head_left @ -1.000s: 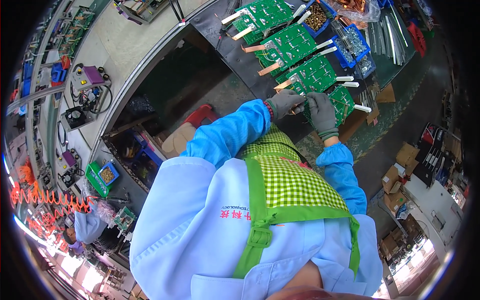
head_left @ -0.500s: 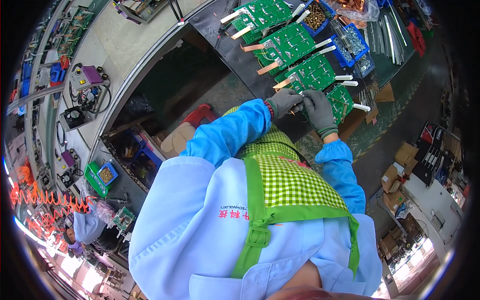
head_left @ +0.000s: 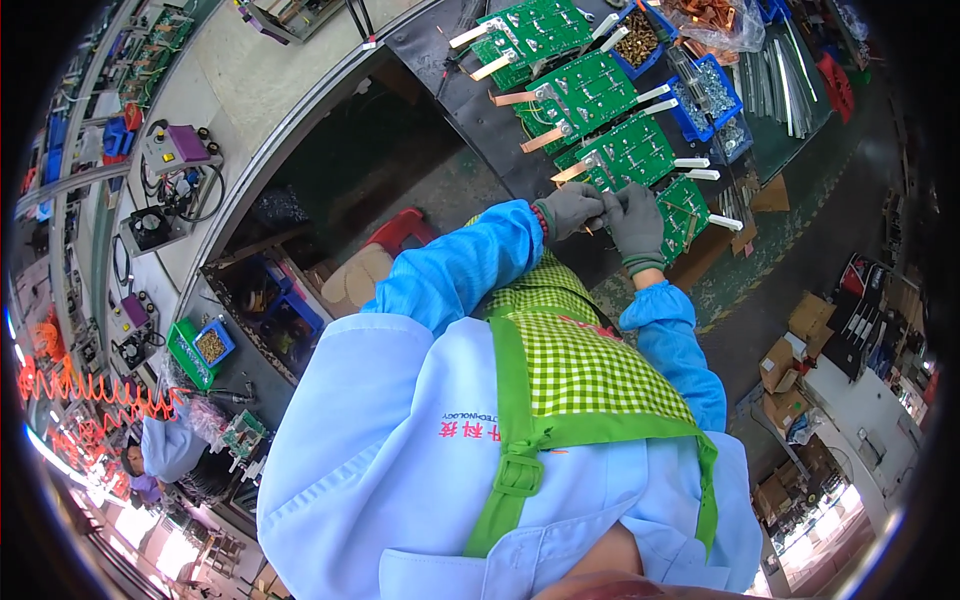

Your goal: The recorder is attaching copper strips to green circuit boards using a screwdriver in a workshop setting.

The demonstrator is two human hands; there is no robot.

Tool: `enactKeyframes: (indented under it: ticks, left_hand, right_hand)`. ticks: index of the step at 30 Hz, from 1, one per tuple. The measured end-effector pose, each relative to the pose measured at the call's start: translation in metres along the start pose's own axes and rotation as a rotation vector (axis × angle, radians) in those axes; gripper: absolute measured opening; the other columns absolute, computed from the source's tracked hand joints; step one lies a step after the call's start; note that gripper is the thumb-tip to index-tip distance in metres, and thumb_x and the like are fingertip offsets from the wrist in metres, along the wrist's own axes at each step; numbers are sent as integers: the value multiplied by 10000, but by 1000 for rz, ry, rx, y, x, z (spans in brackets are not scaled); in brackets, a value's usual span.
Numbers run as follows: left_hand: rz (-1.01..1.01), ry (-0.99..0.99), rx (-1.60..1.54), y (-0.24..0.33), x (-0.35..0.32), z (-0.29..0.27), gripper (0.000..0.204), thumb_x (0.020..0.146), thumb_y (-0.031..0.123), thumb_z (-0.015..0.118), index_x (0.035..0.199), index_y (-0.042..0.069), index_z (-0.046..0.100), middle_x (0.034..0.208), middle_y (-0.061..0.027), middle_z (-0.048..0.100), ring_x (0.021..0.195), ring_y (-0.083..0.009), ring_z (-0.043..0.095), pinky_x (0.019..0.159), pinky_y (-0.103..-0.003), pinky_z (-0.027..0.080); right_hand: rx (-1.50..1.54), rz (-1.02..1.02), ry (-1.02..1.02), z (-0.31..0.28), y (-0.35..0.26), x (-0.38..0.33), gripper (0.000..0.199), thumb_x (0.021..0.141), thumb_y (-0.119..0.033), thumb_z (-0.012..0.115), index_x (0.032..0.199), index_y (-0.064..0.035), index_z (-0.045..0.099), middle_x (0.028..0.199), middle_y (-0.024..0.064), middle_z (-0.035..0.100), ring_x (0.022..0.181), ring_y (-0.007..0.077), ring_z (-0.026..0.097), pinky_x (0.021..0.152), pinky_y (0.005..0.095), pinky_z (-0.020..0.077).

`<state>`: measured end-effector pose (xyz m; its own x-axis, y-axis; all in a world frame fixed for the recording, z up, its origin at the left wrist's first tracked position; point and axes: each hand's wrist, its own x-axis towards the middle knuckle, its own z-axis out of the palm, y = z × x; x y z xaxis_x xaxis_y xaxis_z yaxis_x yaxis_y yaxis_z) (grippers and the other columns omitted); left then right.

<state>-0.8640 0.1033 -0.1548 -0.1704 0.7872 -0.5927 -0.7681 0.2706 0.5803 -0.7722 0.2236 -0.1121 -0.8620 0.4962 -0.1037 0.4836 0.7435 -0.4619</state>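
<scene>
Since a moment ago, the gloved left hand (head_left: 570,208) and right hand (head_left: 635,215) are kept pinched on a small part at the nearest green circuit board (head_left: 680,205), so fitting appears unfinished.

From my remote feed: a crowded assembly hall, seen from above. A dark worktop (head_left: 470,120) curves across the top, with blue parts bins (head_left: 705,95) at its far end. To the left, a pale bench (head_left: 260,80) carries small machines and cables. A red stool (head_left: 400,232) stands beneath the worktop. Green matting (head_left: 800,210) covers the floor at right, where cardboard boxes (head_left: 790,360) sit stacked. An orange coiled hose (head_left: 95,395) hangs at lower left, near bright light.
</scene>
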Motion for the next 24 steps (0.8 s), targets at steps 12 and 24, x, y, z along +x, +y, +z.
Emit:
enactKeyframes:
  ticks: [12, 24]
  left_hand:
    - [-10, 53, -70, 2, 4, -7, 145, 858, 55, 544, 929, -66, 579, 826, -115, 622, 673, -138, 593, 583, -230, 491]
    - [318, -177, 375, 16, 30, -7, 163, 864, 81, 537, 931, -66, 565, 816, -116, 613, 677, -141, 600, 575, -235, 483]
  right_hand:
    - [192, -260, 57, -15, 3, 5, 210, 793, -143, 597, 987, -67, 617, 1122, 145, 512, 941, 339, 569, 812, 395, 480]
    - [157, -186, 161, -31, 24, 7, 302, 734, -46, 532, 1016, -115, 612, 1205, 139, 498, 1052, 336, 539, 854, 400, 478]
